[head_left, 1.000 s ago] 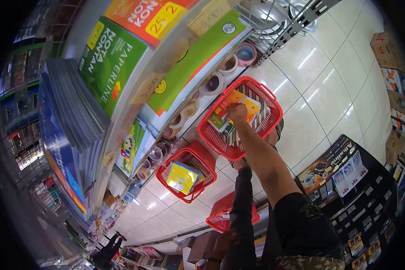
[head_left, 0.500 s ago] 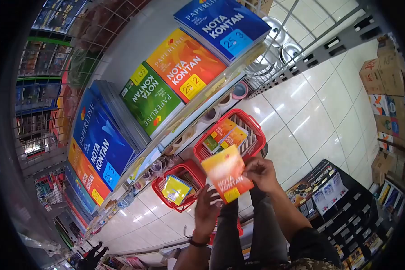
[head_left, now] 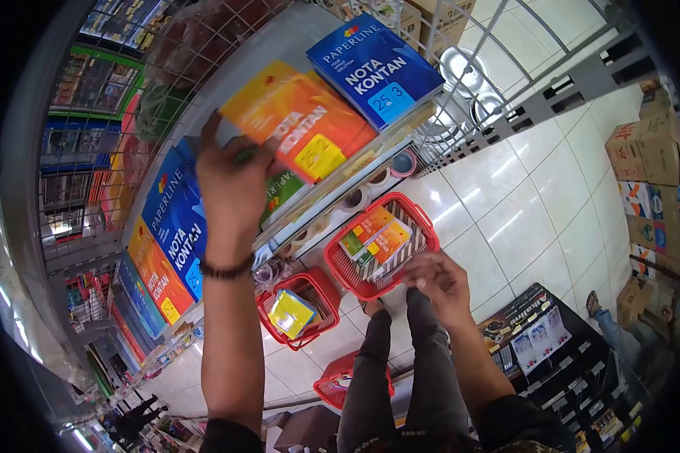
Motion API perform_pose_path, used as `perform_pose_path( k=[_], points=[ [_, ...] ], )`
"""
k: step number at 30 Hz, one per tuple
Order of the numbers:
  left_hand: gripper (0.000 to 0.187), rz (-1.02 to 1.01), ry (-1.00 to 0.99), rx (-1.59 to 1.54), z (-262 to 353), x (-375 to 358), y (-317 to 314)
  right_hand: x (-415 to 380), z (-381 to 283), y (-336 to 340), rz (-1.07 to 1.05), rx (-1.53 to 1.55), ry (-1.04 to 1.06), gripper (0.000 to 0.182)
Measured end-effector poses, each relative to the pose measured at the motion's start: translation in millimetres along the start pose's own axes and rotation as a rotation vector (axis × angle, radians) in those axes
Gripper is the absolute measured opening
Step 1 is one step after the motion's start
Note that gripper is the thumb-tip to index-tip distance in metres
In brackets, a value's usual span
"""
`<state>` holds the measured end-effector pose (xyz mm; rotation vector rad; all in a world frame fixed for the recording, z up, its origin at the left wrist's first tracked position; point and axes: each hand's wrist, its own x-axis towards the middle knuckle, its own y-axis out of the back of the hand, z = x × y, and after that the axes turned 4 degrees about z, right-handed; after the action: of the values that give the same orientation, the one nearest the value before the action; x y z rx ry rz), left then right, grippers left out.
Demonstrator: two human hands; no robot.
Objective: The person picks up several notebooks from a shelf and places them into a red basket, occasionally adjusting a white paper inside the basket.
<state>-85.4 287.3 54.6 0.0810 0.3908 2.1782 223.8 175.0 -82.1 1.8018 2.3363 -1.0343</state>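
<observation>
My left hand [head_left: 234,170] reaches over the shelf, its fingers closed on the left edge of an orange "Nota Kontan" receipt book [head_left: 279,106]. This book is blurred and lies tilted over the orange stack. Under my left hand the green receipt books [head_left: 282,195] are mostly hidden. Blue receipt books [head_left: 378,72] stand to the right of the orange ones. My right hand [head_left: 440,285] hangs beside the rim of a red basket [head_left: 423,208], fingers loosely bent and apart, with nothing seen in them. Orange and green receipt books [head_left: 387,240] lie in that basket.
A second red basket [head_left: 332,291] holds a yellow-covered pack [head_left: 291,313]. Another red basket [head_left: 332,385] is by my legs. Rolls of tape [head_left: 402,162] line the lower shelf. Cartons [head_left: 642,143] are stacked at right, near another person's foot [head_left: 593,303]. A wire rack [head_left: 499,38] borders the shelf.
The orange receipt book went from in front of my body up to the shelf in my left hand. My right hand let go of it and stayed low near the basket.
</observation>
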Motion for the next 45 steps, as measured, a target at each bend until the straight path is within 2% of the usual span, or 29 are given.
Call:
perform_pose_path(
  k=[1, 3, 4, 6, 7, 9, 10, 12, 13, 14, 16, 19, 23, 26, 28, 30, 31, 32, 33, 36, 38, 39, 41, 42, 44, 45],
  points=[
    [0.082, 0.009, -0.001, 0.005, -11.2, 18.3, -3.1, -5.0, 6.0, 5.3, -0.009, 0.003, -0.004, 0.043],
    [0.082, 0.012, -0.104, 0.706, -33.6, 43.2, -4.4, -16.0, 16.8, 18.4, 0.012, -0.030, -0.066, 0.037],
    [0.082, 0.017, -0.098, 0.709, -21.3, 39.6, -7.7, -20.8, 21.0, 26.4, 0.006, -0.031, -0.073, 0.037],
    [0.084, -0.018, -0.091, 0.971, 0.1, 33.4, -15.3, -30.1, 27.5, 42.0, 0.003, -0.097, -0.215, 0.034],
    [0.084, -0.019, -0.086, 0.972, -1.6, 33.9, -16.6, -33.9, 30.0, 48.7, 0.003, -0.099, -0.220, 0.034],
    [0.083, -0.014, -0.385, 1.086, -5.6, 43.0, -19.8, -39.4, 34.6, 60.4, 0.020, -0.190, -0.281, 0.032],
    [0.083, -0.012, -0.378, 1.082, -15.3, 55.1, -18.8, -42.3, 38.3, 65.8, 0.019, -0.197, -0.286, 0.032],
    [0.087, -0.196, -0.579, 0.926, -40.8, 80.8, -14.1, -46.6, 48.1, 77.8, 0.089, -0.251, -0.337, 0.030],
    [0.087, -0.308, -0.585, 0.911, -35.0, 80.6, -12.7, -49.3, 54.0, 84.6, 0.085, -0.258, -0.346, 0.030],
    [0.087, -0.309, -0.574, 0.912, -28.9, 80.4, -11.0, -52.4, 61.2, 91.3, 0.135, -0.289, -0.384, 0.029],
    [0.088, -0.432, -0.422, 1.024, -12.3, 80.0, -15.1, -64.3, 83.5, 109.5, 0.197, -0.306, -0.425, 0.028],
    [0.087, -0.458, -0.391, 0.996, -8.0, 77.3, -18.3, -87.6, 115.3, 123.6, 0.352, -0.336, -0.521, 0.024],
    [0.087, -0.470, -0.407, 1.017, -2.4, 71.7, -18.9, -117.2, 167.6, 130.4, 0.380, -0.441, -0.563, 0.026],
    [0.080, -0.429, -0.504, 1.024, -9.2, 64.8, -19.7, -142.4, 223.6, 138.8, 0.352, -0.402, -0.426, 0.025],
    [0.058, -0.026, -0.900, 0.798, -11.4, 40.1, -13.7, -140.0, 233.3, 134.5, 0.283, -0.690, -0.500, 0.027],
    [0.046, -0.099, -0.778, 0.516, 6.7, -33.9, -5.6, -129.0, 242.7, 131.6, 0.239, -0.745, -0.518, 0.029],
    [0.037, -0.194, -0.747, 0.415, -11.8, -71.6, 8.9, -119.8, 244.0, 125.4, 0.263, -0.788, -0.487, 0.029],
    [0.032, -0.435, -0.420, 0.167, -38.4, -118.1, 21.6, -107.7, 244.5, 121.9, 0.281, -0.829, -0.454, 0.028],
    [0.030, -0.494, -0.257, 0.157, -65.2, -163.0, 24.4, -95.6, 263.7, 132.3, 0.269, -0.909, -0.404, 0.027],
    [0.031, -0.802, 0.755, 0.204, -196.4, -300.3, 59.5, -47.8, 307.4, 160.2, 0.191, -1.143, -0.304, 0.031],
    [0.033, -1.126, 1.166, 0.258, -268.0, -374.2, 92.2, -10.0, 387.3, 209.3, 0.354, -1.063, 0.093, 0.040],
    [0.033, -1.124, 1.179, 0.256, -283.8, -397.8, 101.0, 14.9, 393.3, 213.4, 0.328, -1.096, -0.010, 0.043],
    [0.048, -0.978, 1.587, 0.239, -307.0, -432.5, 112.6, 61.2, 379.9, 197.8, 0.266, -1.176, -0.306, 0.045],
    [0.048, -0.976, 1.607, 0.239, -319.5, -436.6, 114.1, 82.0, 366.2, 187.6, 0.225, -1.220, -0.494, 0.044],
    [0.055, -0.812, 1.955, 0.106, -340.2, -439.3, 116.9, 122.8, 424.8, 214.7, 0.131, -1.082, -0.272, 0.045],
    [0.063, -0.835, 1.935, 0.161, -343.7, -446.9, 117.0, 136.0, 426.4, 204.2, 0.114, -1.076, -0.277, 0.045]
  ],
)
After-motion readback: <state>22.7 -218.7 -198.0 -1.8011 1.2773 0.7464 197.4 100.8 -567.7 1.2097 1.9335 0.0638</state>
